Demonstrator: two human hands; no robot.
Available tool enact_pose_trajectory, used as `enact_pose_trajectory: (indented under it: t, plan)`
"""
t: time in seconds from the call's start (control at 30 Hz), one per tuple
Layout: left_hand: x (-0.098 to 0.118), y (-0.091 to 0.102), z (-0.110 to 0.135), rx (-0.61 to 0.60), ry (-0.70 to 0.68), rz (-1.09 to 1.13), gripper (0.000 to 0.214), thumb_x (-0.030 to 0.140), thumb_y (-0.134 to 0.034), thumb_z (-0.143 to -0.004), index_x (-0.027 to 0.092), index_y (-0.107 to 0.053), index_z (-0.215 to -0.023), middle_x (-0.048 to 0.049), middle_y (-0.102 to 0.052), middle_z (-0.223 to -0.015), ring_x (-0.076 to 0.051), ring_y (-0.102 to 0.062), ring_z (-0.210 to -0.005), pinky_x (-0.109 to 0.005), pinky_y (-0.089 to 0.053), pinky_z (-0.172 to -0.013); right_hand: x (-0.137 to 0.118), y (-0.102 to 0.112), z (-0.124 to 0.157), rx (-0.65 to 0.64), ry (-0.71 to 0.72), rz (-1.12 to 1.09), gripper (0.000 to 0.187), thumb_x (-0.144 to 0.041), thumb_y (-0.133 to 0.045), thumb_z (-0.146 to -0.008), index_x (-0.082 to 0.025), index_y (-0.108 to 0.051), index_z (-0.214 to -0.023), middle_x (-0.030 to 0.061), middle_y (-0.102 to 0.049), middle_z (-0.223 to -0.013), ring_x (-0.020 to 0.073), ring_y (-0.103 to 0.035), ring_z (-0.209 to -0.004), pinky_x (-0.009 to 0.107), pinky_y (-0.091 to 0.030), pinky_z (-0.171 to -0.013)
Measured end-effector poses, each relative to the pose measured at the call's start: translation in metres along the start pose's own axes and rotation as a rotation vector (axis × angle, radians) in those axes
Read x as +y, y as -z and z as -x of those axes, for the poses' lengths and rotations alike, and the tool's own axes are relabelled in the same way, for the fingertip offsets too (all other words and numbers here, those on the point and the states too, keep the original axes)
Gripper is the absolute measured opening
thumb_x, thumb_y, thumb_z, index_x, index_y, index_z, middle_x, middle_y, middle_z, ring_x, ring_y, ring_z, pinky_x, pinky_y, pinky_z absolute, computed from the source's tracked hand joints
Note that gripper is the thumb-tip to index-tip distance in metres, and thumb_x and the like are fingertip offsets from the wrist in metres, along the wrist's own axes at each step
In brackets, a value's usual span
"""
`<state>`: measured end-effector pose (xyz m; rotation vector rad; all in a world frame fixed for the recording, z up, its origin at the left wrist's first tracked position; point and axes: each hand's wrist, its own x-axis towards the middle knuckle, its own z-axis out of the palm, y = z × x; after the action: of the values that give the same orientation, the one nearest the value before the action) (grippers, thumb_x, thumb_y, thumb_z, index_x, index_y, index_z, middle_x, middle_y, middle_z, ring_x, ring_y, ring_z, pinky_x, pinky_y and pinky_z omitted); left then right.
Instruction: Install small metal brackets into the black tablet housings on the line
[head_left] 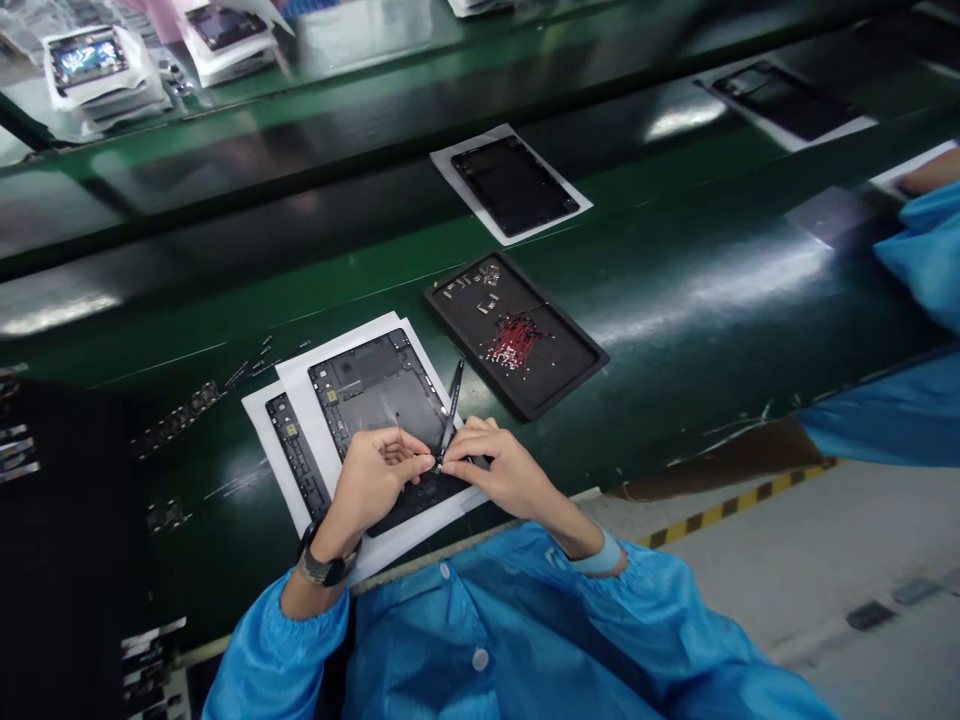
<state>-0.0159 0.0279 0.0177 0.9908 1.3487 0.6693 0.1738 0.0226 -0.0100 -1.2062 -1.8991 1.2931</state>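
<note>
A black tablet back shell (pixel 375 395) lies on white paper (pixel 300 380) on the green belt in front of me. Under it, to the left, a second black shell (pixel 294 450) sticks out. My left hand (pixel 375 480) rests on the near edge of the top shell, fingers pinched together on a tiny part I cannot make out. My right hand (pixel 499 470) is closed round black tweezers (pixel 452 405), whose tips meet the left fingers at the shell's near edge. A watch (pixel 322 565) sits on my left wrist.
A black tray (pixel 570 375) holding small red parts (pixel 514 340) and metal bits lies to the right. More shells on paper (pixel 514 185) ride further up the belt. Loose strips (pixel 180 415) lie left. A co-worker's blue sleeve (pixel 926 250) is at right.
</note>
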Motion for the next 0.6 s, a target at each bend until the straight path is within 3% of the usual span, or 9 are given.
enact_pose_trajectory:
  t: [0.2,0.3,0.37,0.47,0.53,0.6]
  plan:
    - [-0.003,-0.001,0.003,-0.004,-0.04,-0.056,0.012,0.025,-0.077,-0.065,0.015,-0.071,-0.069,0.0,-0.062,-0.051,-0.012,-0.052,-0.047,-0.023,-0.039,-0.047,0.0,0.005,-0.002,-0.016,0.015,-0.005,0.028,-0.039,-0.06,-0.094,-0.022,-0.072,-0.075,0.002,-0.072,-0.077,0.0202,-0.056,-0.078,0.04,-0.036,-0.083]
    - [0.0,0.007,0.011,0.012,-0.152,-0.237,0.01,0.027,-0.073,-0.073,0.017,-0.074,-0.076,-0.0043,-0.071,-0.07,-0.015,-0.059,-0.058,-0.026,-0.045,-0.054,-0.002,0.011,-0.003,0.004,0.061,-0.054,0.022,-0.04,-0.063,-0.092,-0.022,-0.075,-0.087,0.0043,-0.074,-0.086,0.0206,-0.059,-0.08,0.037,-0.042,-0.081]
    - [0.006,0.02,0.01,0.125,-0.304,-0.419,0.009,0.025,-0.071,-0.077,0.02,-0.074,-0.084,-0.0074,-0.075,-0.094,-0.021,-0.066,-0.082,-0.032,-0.052,-0.072,-0.001,0.014,-0.004,0.086,0.068,-0.084,0.024,-0.041,-0.063,-0.091,-0.021,-0.075,-0.097,0.007,-0.073,-0.094,0.0202,-0.06,-0.08,0.033,-0.045,-0.074]
    - [0.023,0.048,-0.011,0.444,-0.467,-0.717,0.019,0.023,-0.068,-0.081,0.021,-0.072,-0.1,-0.0105,-0.068,-0.124,-0.029,-0.056,-0.119,-0.046,-0.043,-0.102,0.002,0.013,-0.009,0.284,-0.028,-0.011,0.027,-0.038,-0.058,-0.091,-0.018,-0.072,-0.103,0.0079,-0.07,-0.093,0.0178,-0.057,-0.068,0.03,-0.044,-0.064]
    - [0.036,0.068,-0.036,0.564,-0.38,-0.9,0.027,0.024,-0.068,-0.082,0.019,-0.069,-0.109,-0.0137,-0.065,-0.127,-0.033,-0.052,-0.124,-0.049,-0.039,-0.105,0.004,0.01,-0.012,0.335,-0.13,0.086,0.028,-0.038,-0.057,-0.089,-0.017,-0.068,-0.104,0.0052,-0.069,-0.082,0.0167,-0.054,-0.06,0.03,-0.043,-0.062]
    - [0.046,0.083,-0.061,0.521,-0.217,-0.996,0.026,0.023,-0.071,-0.08,0.016,-0.07,-0.105,-0.0142,-0.07,-0.114,-0.033,-0.057,-0.115,-0.046,-0.043,-0.099,0.004,0.007,-0.016,0.293,-0.208,0.163,0.03,-0.04,-0.057,-0.087,-0.017,-0.065,-0.105,0.0023,-0.067,-0.073,0.0172,-0.055,-0.057,0.03,-0.041,-0.061]
